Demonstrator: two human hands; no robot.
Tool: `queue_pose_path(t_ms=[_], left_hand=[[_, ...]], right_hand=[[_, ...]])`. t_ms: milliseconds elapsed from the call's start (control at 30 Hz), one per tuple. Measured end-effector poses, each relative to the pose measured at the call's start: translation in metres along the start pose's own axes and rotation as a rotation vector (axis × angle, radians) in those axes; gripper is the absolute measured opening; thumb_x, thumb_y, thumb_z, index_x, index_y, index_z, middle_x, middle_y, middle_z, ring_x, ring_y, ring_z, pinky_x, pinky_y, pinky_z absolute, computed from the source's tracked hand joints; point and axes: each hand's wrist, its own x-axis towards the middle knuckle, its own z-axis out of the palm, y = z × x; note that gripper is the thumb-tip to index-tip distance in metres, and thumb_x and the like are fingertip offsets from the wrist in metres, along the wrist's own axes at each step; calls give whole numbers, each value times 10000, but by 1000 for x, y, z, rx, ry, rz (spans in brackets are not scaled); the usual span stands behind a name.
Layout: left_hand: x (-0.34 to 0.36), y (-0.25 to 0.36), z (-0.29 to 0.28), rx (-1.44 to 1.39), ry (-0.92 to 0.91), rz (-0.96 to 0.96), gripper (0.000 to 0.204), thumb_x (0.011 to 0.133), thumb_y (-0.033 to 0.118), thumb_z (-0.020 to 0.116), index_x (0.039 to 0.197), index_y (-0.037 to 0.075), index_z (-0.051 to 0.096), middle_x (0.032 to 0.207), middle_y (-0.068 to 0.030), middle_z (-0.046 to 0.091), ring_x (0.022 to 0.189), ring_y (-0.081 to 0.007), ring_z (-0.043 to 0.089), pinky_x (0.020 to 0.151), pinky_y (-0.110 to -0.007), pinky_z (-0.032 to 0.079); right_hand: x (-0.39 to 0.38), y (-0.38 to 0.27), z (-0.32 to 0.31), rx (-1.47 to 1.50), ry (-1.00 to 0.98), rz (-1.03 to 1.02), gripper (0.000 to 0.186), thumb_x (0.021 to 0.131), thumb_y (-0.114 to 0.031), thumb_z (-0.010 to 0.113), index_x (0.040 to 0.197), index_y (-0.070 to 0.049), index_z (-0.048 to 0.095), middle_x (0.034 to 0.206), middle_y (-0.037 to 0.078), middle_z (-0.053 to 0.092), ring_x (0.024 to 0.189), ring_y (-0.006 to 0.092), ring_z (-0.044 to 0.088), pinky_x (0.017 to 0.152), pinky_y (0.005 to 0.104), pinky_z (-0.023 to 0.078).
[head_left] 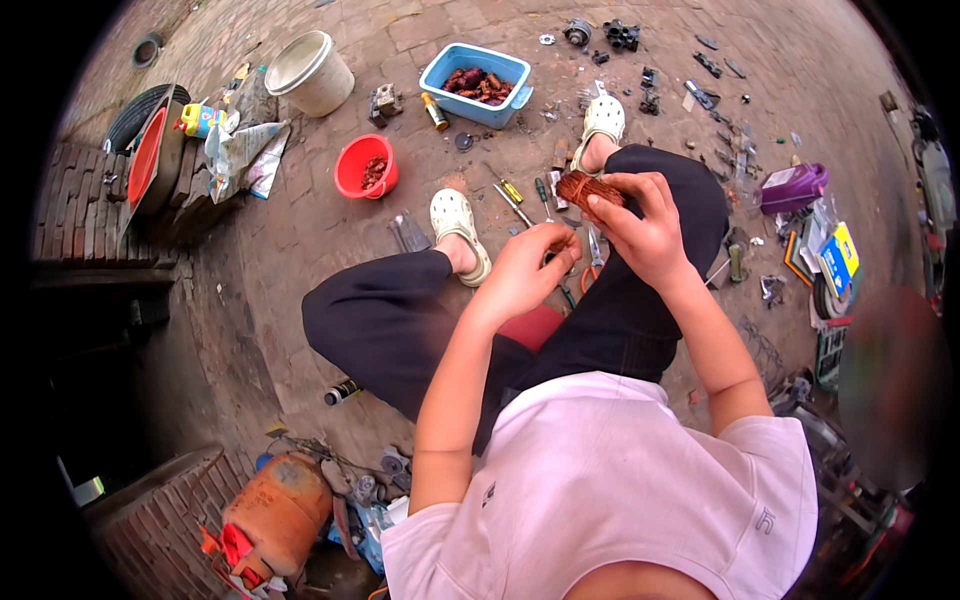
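My right hand grips a reddish-brown bundle of copper wire between thumb and fingers, held up above my knees. My left hand is curled closed lower down, beside the bundle and apart from it. A dark bit shows under its fingers, too small to name. Just past my left hand, orange-handled pliers lie partly hidden. Screwdrivers rest on the bricks between my feet. Ahead stands a blue basin holding more reddish-brown copper bundles, and a red bucket with small copper pieces inside.
A white bucket stands at the far left, near a yellow jug. Small metal parts lie scattered at the right, near a purple container. A rusty orange tank is behind me at left.
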Motion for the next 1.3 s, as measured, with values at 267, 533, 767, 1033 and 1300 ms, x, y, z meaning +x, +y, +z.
queue_pose_path(t_ms=[267, 533, 767, 1033, 1300], left_hand=[[7, -13, -20, -308, -176, -32, 179, 927, 146, 583, 809, 12, 577, 753, -5, 514, 659, -100, 456, 601, -259, 373], [0, -34, -22, -309, -25, -180, 321, 1018, 269, 503, 845, 13, 593, 793, -6, 578, 755, -88, 495, 677, -242, 398], [-4, -34, -40, -223, -83, 25, 280, 1014, 240, 515, 856, 13, 557, 802, -13, 546, 778, -108, 492, 715, -264, 420], [-18, -63, -8, -647, 124, 83, 312, 962, 201, 621, 1200, 2, 583, 1095, -29, 597, 1012, -132, 548, 902, -281, 435], [-21, -58, 20, -921, 296, 65, 486, 852, 117, 746, 1259, 16, 499, 1155, -74, 565, 1009, -159, 584, 828, -276, 500]], right_hand=[[4, 12, -11, 1279, -682, 473, 249, 812, -90, 774, 969, -23, 593, 1041, 51, 606, 945, 146, 616, 854, 294, 493], [32, 17, 30, 972, 229, 712, 174, 873, -25, 693, 1013, -39, 590, 1042, 62, 611, 963, 147, 647, 835, 290, 523], [9, 14, 13, 1350, -669, 445, 212, 832, -46, 745, 982, -8, 600, 1012, 43, 557, 934, 142, 610, 840, 294, 519], [20, -22, 53, 2024, -34, 819, 302, 910, -224, 698, 1111, -85, 521, 1090, 81, 611, 995, 200, 629, 883, 334, 515], [45, -39, 53, 1707, 134, 716, 246, 941, -114, 646, 1135, -50, 510, 1089, 80, 627, 992, 173, 641, 886, 317, 533]])
